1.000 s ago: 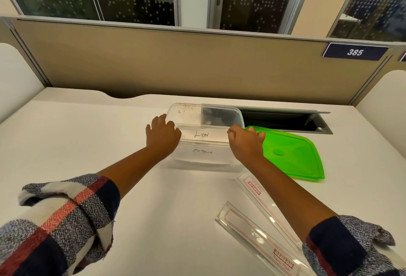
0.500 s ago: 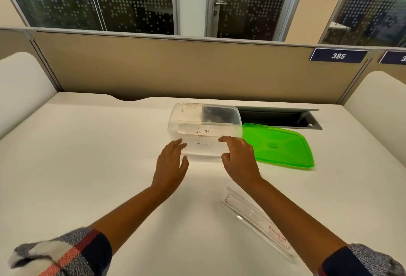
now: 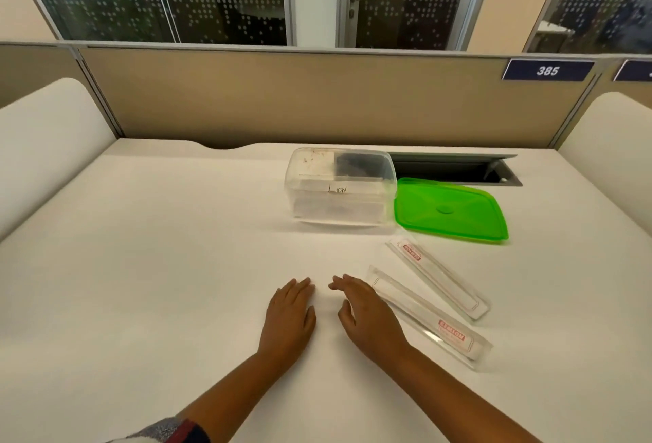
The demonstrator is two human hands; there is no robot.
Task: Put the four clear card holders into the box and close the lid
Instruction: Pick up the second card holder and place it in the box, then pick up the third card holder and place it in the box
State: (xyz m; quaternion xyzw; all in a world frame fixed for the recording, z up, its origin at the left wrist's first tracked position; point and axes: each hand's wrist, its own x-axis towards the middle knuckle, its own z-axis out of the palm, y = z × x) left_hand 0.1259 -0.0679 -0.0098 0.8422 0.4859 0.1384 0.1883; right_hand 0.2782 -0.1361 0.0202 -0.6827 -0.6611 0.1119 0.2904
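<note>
Both hands are empty. My left hand (image 3: pixel 290 315) lies flat on the white desk surface (image 3: pixel 158 266), fingers together and extended. My right hand (image 3: pixel 367 319) hovers or rests just beside it, fingers loosely spread and slightly curled, pinching nothing.

Two long, narrow clear plastic card holders with red print lie on the desk to the right of the right hand. The nearer holder (image 3: pixel 428 315) sits just beside that hand's outer edge; the farther holder (image 3: pixel 437 278) lies parallel, a little beyond it. Both run diagonally, far-left end to near-right end.

The clear rectangular plastic box (image 3: pixel 340 188) stands open at the far centre, well apart from both hands. It appears to hold pale, flat items, one with handwriting; I cannot confirm these are the other two holders. The translucent green lid (image 3: pixel 450 209) lies flat, touching or just beside the box's right side.

Judgement: the right hand is plainly nearer the loose holders. The coming move turns on reaching rightward and gripping the nearer holder across its short width, then swinging its long axis to suit the box.
</note>
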